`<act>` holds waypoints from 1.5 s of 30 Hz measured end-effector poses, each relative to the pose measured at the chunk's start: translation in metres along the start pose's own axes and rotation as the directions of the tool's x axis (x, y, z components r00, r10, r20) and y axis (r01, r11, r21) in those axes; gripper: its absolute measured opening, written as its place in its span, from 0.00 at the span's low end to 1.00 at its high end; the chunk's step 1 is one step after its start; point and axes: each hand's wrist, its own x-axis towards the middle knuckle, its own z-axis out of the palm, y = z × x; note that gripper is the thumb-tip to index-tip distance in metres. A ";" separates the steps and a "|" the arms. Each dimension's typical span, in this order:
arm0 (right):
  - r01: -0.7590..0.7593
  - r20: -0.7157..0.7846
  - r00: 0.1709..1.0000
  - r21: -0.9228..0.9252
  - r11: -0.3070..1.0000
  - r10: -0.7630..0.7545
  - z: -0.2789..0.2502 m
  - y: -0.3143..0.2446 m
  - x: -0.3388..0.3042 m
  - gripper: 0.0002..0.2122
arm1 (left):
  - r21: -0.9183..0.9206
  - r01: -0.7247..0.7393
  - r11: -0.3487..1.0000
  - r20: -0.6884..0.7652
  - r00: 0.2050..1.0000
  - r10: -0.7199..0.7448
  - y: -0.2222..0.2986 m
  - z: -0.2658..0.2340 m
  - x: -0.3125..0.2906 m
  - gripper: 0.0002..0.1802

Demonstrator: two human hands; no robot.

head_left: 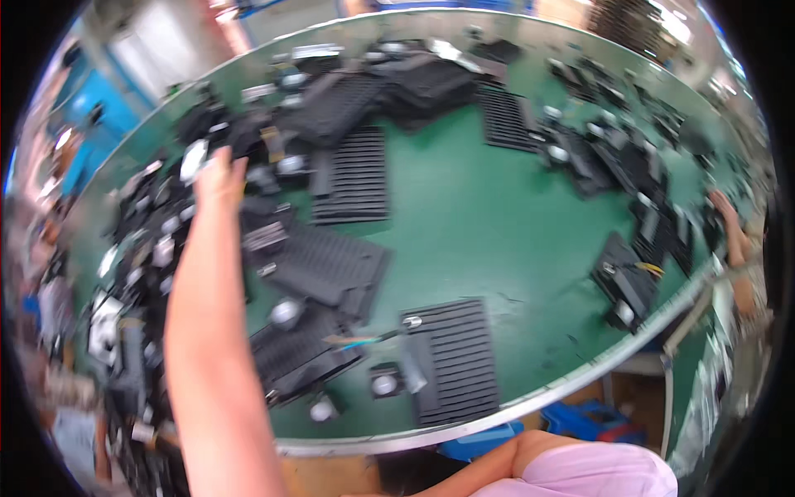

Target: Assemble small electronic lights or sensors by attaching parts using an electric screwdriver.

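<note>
My left hand (219, 176), at the end of an outstretched bare arm, reaches into a heap of black parts (161, 219) at the left of the green table. Motion blur smears its fingers, so whether they grip anything is unclear. Beside them is a small bright white piece (194, 161). My right arm, in a pink sleeve (600, 472), bends across the lower edge with its hand out of view. Closer to me lie a black ribbed panel (460, 360), a small square black part with a pale round dome (383, 383), and another ribbed panel (323, 261).
A raised pale rim (530, 406) curves around the green table (464, 232). More ribbed panels (356, 178) and dark parts (609, 157) lie at the back and right. Another person's hand (725, 207) is at the far right. Blue bins (592, 421) stand below the near edge.
</note>
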 end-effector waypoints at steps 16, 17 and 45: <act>0.336 -0.185 0.920 -0.090 0.938 -0.347 0.038 0.003 0.024 0.14 | -0.465 0.457 0.758 0.150 0.885 -0.442 -0.078 -0.153 -0.078 0.28; 0.264 -0.098 0.956 -0.117 0.957 -0.275 0.028 0.001 0.020 0.14 | -0.350 0.425 0.835 0.173 0.905 -0.389 -0.004 -0.190 -0.104 0.26; -0.993 -0.982 -0.086 0.071 -0.096 0.168 -0.322 0.145 -0.426 0.37 | 0.193 0.235 0.953 0.272 0.920 -0.282 0.261 -0.322 -0.467 0.13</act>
